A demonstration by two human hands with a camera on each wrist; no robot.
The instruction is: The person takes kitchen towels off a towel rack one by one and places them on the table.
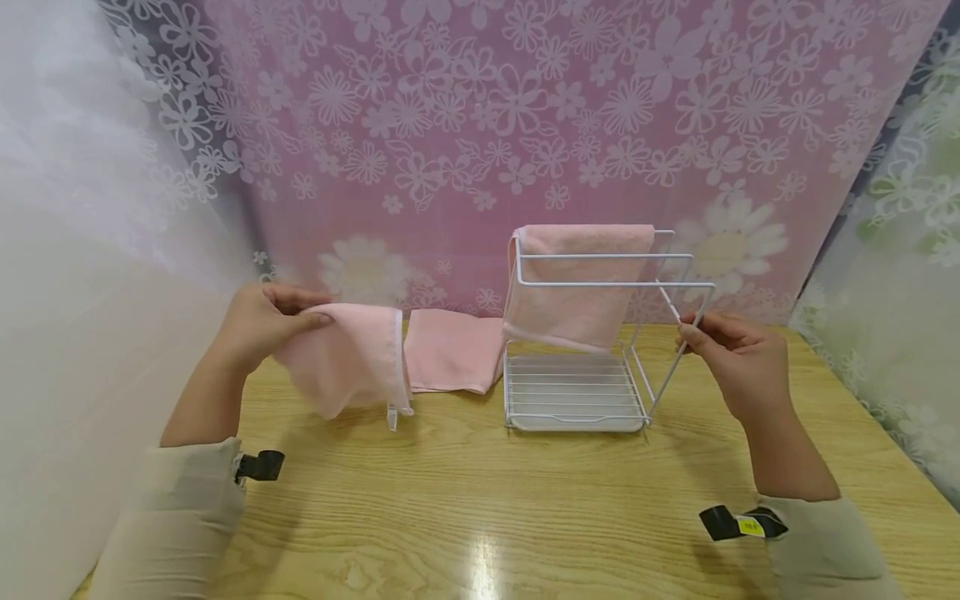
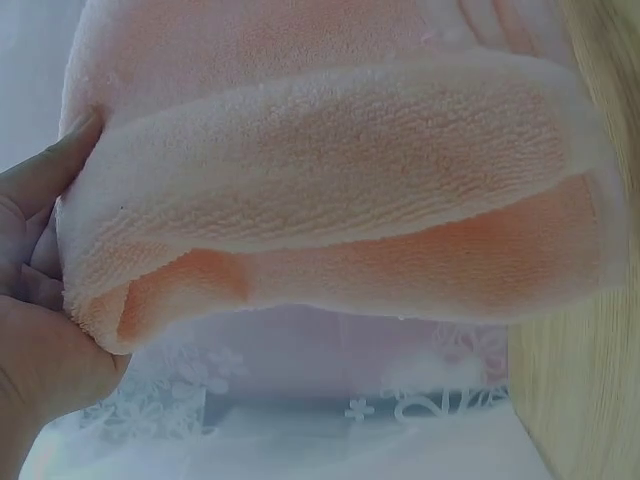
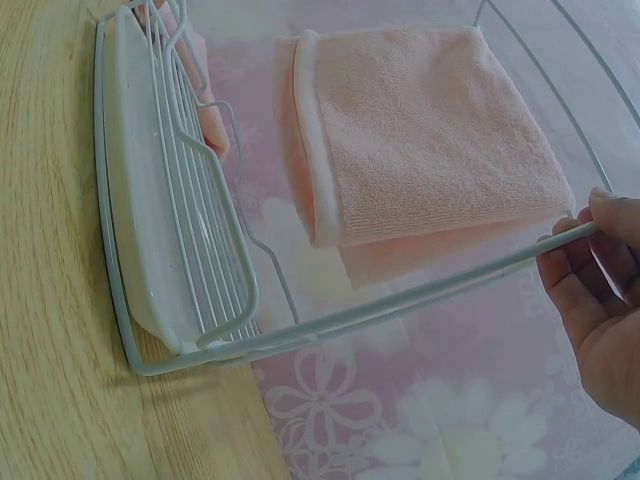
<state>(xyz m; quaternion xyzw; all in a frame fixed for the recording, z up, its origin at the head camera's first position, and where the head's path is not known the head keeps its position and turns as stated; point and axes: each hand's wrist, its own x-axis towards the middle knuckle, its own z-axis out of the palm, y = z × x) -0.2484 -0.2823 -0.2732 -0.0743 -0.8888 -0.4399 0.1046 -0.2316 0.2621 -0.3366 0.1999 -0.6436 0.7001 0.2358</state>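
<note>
My left hand (image 1: 258,329) pinches a pink towel (image 1: 348,350) by its left edge, thumb on top. The towel hangs folded over, with a small white label at its lower corner; the left wrist view shows its fluffy layers parted. My right hand (image 1: 738,362) grips the slanted right side wire of a white wire rack (image 1: 615,284), fingers and thumb round it in the right wrist view. Over the rack's rearmost top bar hangs a second pink towel (image 1: 577,312). A third pink towel (image 1: 453,350) lies flat on the table, left of the rack.
The rack's base holds a white drip tray (image 1: 573,423) under a wire grid. Wood-grain table (image 1: 420,508) runs below everything. A pink floral curtain (image 1: 450,100) stands right behind, with pale sheeting (image 1: 112,208) at the left and a patterned sheet (image 1: 892,275) at the right.
</note>
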